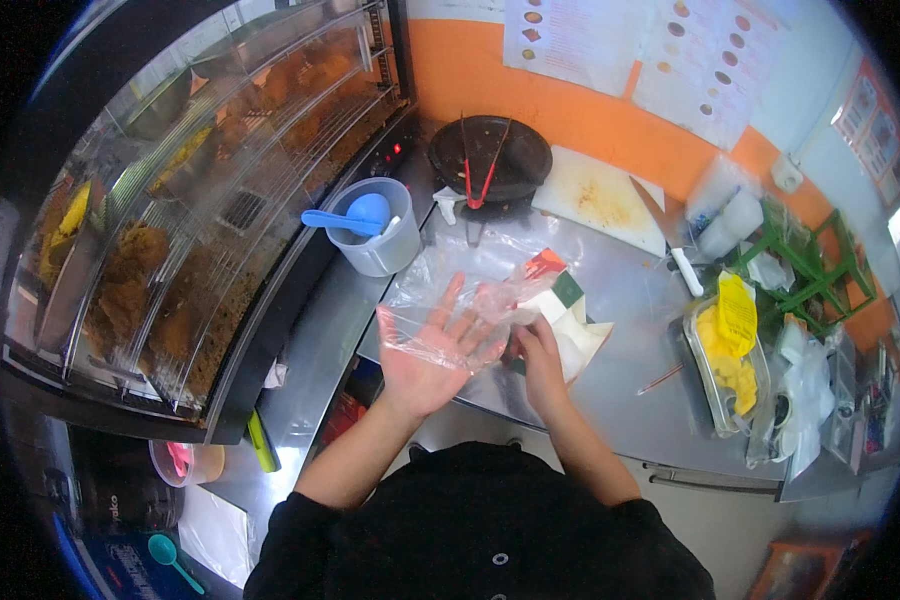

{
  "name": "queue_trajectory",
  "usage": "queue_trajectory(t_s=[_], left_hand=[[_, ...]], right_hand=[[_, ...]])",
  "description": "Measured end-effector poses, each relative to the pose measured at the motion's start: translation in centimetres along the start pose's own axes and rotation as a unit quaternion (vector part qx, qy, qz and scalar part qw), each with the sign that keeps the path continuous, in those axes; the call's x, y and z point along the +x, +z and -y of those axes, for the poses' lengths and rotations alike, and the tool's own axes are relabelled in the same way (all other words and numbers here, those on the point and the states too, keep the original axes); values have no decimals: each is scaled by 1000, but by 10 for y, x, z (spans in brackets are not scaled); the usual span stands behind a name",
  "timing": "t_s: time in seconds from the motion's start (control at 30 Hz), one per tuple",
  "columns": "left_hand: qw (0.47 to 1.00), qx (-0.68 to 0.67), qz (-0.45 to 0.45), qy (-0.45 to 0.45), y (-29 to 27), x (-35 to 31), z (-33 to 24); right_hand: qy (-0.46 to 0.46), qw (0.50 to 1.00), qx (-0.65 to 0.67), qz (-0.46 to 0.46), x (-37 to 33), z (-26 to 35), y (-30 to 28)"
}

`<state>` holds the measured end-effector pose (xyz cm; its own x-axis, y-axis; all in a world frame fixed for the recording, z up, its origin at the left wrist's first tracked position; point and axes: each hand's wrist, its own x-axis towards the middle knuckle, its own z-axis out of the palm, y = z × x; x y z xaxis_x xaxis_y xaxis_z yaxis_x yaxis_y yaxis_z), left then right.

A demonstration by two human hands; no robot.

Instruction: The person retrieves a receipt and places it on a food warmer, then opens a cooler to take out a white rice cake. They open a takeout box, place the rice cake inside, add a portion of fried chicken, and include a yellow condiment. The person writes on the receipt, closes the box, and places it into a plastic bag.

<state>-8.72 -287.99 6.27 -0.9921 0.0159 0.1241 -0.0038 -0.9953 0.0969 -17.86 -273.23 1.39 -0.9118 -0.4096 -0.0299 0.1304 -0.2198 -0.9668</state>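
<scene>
My left hand (425, 355) is raised palm up over the steel counter, its fingers spread. A thin clear plastic glove or bag (470, 330) lies loosely over those fingers and stretches to the right. My right hand (540, 365) is beside it, fingers bent and closed at the near left side of a paper carton (570, 325) in white, green and red. What its fingertips grip is hidden; the plastic's right end and the carton both meet there. More crumpled clear plastic (420, 280) shows behind my left hand.
A glass warming cabinet (240, 210) with fried food fills the left. Behind are a tub (385, 245) with a blue scoop, a dark pan (510, 150) with red tongs, and a cutting board (595, 200). A knife (670, 235) and a tray of yellow food (710, 375) sit right.
</scene>
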Motion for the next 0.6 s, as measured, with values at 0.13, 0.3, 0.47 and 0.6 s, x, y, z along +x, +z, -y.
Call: queue_trajectory(t_s=[0.13,0.3,0.47,0.6], left_hand=[[984,142,-62,84,-1,3,16],[868,466,-111,129,-19,10,32],[919,301,-173,186,-31,28,4],[981,187,-12,50,-26,19,1]], right_hand=[[-343,909,-237,-9,-26,5,3],[-380,800,-445,130,-26,23,20],[-397,831,-335,197,-24,25,31],[-365,858,-307,191,-28,21,33]])
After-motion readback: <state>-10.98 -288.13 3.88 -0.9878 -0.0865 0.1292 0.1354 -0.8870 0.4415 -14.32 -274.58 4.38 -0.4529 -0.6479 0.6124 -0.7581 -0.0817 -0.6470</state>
